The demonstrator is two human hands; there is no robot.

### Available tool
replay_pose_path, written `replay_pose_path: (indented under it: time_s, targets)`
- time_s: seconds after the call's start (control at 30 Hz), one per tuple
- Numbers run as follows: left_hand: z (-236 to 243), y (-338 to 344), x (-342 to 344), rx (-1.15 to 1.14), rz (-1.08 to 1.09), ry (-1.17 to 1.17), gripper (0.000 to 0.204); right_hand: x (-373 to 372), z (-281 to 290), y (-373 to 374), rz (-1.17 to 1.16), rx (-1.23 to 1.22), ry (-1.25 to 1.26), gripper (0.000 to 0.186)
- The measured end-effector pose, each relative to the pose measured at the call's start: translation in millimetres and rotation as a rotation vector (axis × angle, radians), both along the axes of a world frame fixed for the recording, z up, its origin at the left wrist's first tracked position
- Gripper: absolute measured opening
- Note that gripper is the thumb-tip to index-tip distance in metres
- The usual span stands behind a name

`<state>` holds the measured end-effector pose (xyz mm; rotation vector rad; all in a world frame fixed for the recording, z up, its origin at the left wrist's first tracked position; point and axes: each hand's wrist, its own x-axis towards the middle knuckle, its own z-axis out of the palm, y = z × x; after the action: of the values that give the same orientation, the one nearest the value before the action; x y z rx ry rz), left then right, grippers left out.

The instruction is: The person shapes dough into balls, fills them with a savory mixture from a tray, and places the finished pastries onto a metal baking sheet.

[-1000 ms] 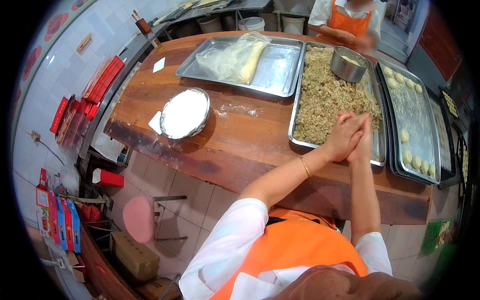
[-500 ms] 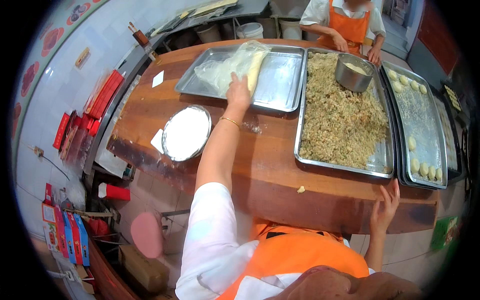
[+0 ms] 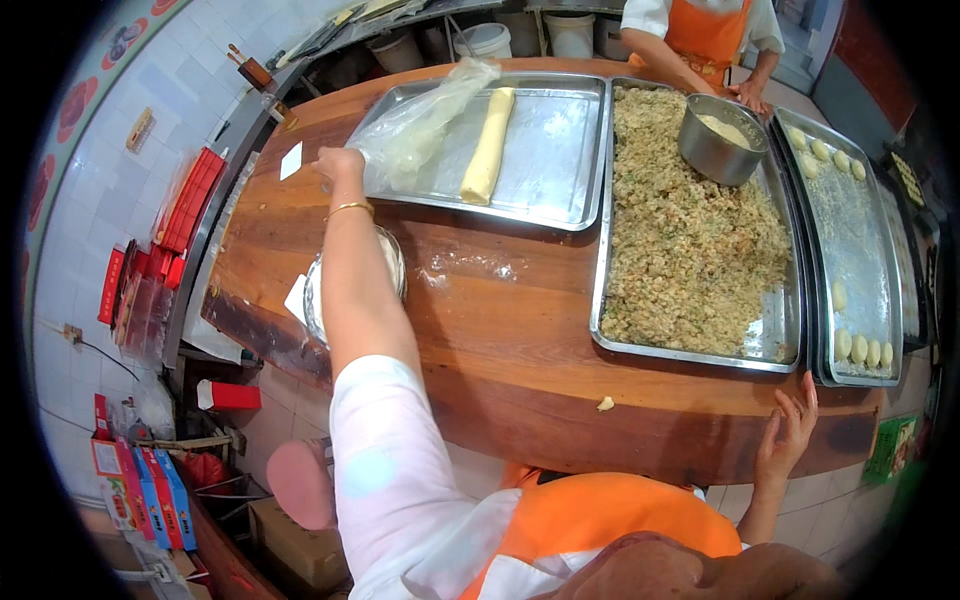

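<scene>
My left hand (image 3: 338,166) is closed on the edge of a clear plastic sheet (image 3: 412,145), at the left end of a metal tray (image 3: 545,165). The sheet stretches from my fingers across the tray's left part. A pale yellow dough log (image 3: 488,150) lies uncovered in that tray, to the right of the sheet. Below my left forearm sits a round bowl (image 3: 398,262), mostly hidden by the arm. My right hand (image 3: 786,435) holds nothing, its fingers apart, close to the table's front edge below the tray of crumbly filling (image 3: 690,230).
A metal pot (image 3: 718,150) stands in the filling. On the right, a floured tray (image 3: 845,230) carries several dough pieces. Across the wooden table (image 3: 480,340), a co-worker in an orange apron (image 3: 700,40) stands by the trays. A dough scrap (image 3: 605,403) lies near the front edge.
My left hand has moved left from beside the dough log, drawing the plastic sheet off it. The forearm now covers most of the flour bowl. My right hand stays near the table edge.
</scene>
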<state>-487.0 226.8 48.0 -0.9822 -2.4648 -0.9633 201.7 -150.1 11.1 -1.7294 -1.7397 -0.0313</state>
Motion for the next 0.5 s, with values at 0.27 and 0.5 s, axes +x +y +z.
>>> replay_pose_path:
  time_s: [0.27,0.5]
  targets:
    - [-29.1,-34.4,167.7,-0.258,-0.779,0.346,0.019,-11.5,-17.3,12.8,0.074,-0.019,-0.043,0.027]
    - [-72.7,-11.2,216.0,-0.626,-0.514,0.044,0.078,-22.1,-5.8,14.6,0.056,-0.018,0.017,0.023]
